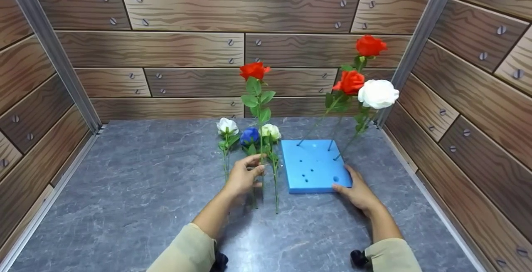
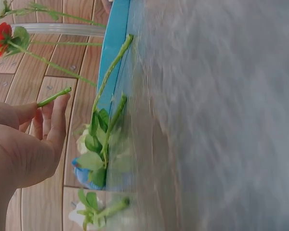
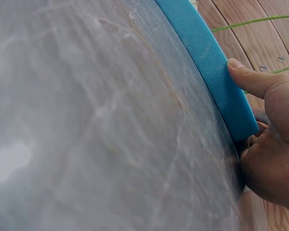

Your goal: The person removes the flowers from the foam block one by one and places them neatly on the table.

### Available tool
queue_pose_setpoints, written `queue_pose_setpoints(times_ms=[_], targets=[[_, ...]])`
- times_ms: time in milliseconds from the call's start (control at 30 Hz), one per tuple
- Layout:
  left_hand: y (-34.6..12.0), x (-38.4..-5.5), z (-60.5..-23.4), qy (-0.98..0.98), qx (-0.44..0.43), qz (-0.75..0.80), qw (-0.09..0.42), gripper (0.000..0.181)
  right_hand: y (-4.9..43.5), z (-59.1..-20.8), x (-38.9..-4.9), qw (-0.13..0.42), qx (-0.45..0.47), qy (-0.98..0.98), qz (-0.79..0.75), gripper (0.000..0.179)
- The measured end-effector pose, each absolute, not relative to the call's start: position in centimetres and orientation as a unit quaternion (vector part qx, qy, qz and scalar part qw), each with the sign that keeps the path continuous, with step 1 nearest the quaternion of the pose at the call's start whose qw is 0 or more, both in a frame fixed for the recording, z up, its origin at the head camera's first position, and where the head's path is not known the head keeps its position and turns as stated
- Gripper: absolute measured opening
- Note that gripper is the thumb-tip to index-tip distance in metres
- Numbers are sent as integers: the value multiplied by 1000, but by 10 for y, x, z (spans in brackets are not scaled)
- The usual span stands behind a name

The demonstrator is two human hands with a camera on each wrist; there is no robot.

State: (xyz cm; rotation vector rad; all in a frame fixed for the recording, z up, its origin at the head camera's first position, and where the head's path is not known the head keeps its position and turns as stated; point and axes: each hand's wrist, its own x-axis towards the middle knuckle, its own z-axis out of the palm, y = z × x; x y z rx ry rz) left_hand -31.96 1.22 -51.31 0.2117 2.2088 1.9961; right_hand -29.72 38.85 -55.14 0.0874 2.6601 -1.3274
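My left hand point(image 1: 243, 176) pinches the stem of a red rose point(image 1: 254, 71) between thumb and fingers, bloom up; the stem's cut end point(image 2: 62, 92) pokes out past the fingertips in the left wrist view. My right hand point(image 1: 358, 191) grips the near right corner of a blue foam block point(image 1: 320, 176), thumb on its edge. Two red roses point(image 1: 370, 45) and a large white rose point(image 1: 378, 94) stand with their stems in holes toward the block's back and right side. Several bare holes dot its nearer part.
On the grey marbled table point(image 1: 124, 205), left of the block, lie a white rose point(image 1: 227, 126), a blue rose point(image 1: 249, 135) and a cream rose point(image 1: 271, 132), stems toward me. Wood-patterned walls point(image 1: 187, 49) enclose the back and both sides.
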Motion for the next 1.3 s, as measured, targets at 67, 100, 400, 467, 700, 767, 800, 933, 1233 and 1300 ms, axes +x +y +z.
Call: queue_pose_setpoints(times_ms=[67,100,400,467,700,767,800,933,1233,1300], targets=[[8,-319,-513,738,67,668,75,38,388,-552,-297,83,30,891,-446,108],[5,-319,-513,737,66,668,73,38,389,-552,-297,83,29,890,-446,108],[-9,-314,-513,731,46,676,83,41,393,-554,-296,81,32,890,-448,107],[-10,-313,-515,730,43,677,82,42,393,-554,-296,80,31,890,-448,107],[-18,-309,-519,744,33,662,85,45,392,-555,-295,79,34,890,-447,106],[-23,-307,-519,745,30,662,84,45,392,-555,-295,82,37,889,-449,107],[-26,-306,-519,745,30,661,82,44,392,-555,-295,84,38,889,-448,108],[-42,-301,-519,747,17,661,73,44,389,-554,-295,91,41,886,-453,110],[-77,-295,-517,746,-5,663,70,44,389,-552,-296,78,29,889,-450,107],[-82,-293,-517,745,-10,663,75,43,389,-552,-296,78,29,889,-450,107]])
